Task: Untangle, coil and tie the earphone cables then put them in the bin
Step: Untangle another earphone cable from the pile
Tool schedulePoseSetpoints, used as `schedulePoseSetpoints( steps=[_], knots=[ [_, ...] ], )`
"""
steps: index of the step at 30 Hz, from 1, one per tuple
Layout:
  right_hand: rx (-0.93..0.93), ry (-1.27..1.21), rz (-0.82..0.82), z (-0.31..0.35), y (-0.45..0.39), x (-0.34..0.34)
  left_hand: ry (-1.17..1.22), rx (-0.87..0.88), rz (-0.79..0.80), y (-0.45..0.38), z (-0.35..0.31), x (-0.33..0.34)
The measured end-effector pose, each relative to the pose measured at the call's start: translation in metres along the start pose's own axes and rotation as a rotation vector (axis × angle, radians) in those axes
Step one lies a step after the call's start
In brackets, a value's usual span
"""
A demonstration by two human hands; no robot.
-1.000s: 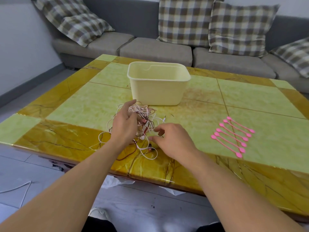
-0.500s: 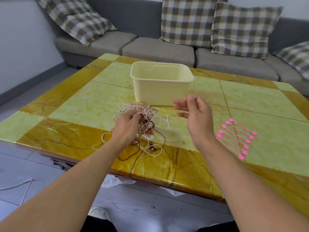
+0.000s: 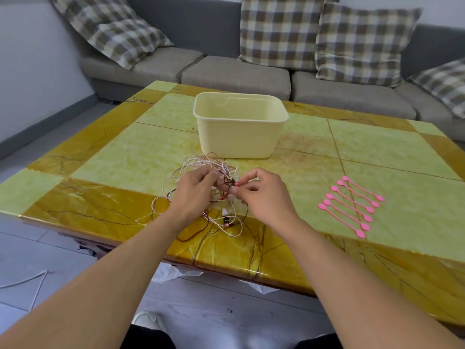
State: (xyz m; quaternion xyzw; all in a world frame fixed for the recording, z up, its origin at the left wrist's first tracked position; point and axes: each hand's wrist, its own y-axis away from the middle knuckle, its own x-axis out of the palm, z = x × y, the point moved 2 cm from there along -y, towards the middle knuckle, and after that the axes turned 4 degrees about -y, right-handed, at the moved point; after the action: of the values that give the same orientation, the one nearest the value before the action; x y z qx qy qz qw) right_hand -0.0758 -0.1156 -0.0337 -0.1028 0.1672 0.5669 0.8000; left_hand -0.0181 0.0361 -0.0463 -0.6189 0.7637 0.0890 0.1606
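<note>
A tangle of white, pink and dark red earphone cables lies on the table in front of a pale yellow bin, which looks empty. My left hand grips the tangle from the near left. My right hand pinches a red strand of the cable at the tangle's right side, close to my left fingers. Loose loops and an earbud trail toward the table's near edge. Several pink cable ties lie in a row to the right.
The green and amber tiled table ends close to me. Behind it stands a grey sofa with checked cushions. A white cable and white plastic lie on the floor below.
My right hand, which had pulled up and to the right half a second ago, has come back down to the tangle and pinches a red strand. My left hand stays on the tangle.
</note>
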Motion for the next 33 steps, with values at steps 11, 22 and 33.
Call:
schedulePoseSetpoints(
  steps=[11,22,33],
  knots=[
    [0.084,-0.758,-0.182,0.01,-0.01,-0.029,-0.032,-0.131,-0.192,-0.011,0.011,-0.003],
    [0.118,-0.028,0.067,-0.009,-0.01,-0.038,-0.067,-0.125,-0.308,-0.011,0.011,-0.008],
    [0.235,0.01,-0.006,-0.015,-0.01,-0.051,-0.086,-0.07,-0.3,-0.003,0.0,-0.006]
  ],
)
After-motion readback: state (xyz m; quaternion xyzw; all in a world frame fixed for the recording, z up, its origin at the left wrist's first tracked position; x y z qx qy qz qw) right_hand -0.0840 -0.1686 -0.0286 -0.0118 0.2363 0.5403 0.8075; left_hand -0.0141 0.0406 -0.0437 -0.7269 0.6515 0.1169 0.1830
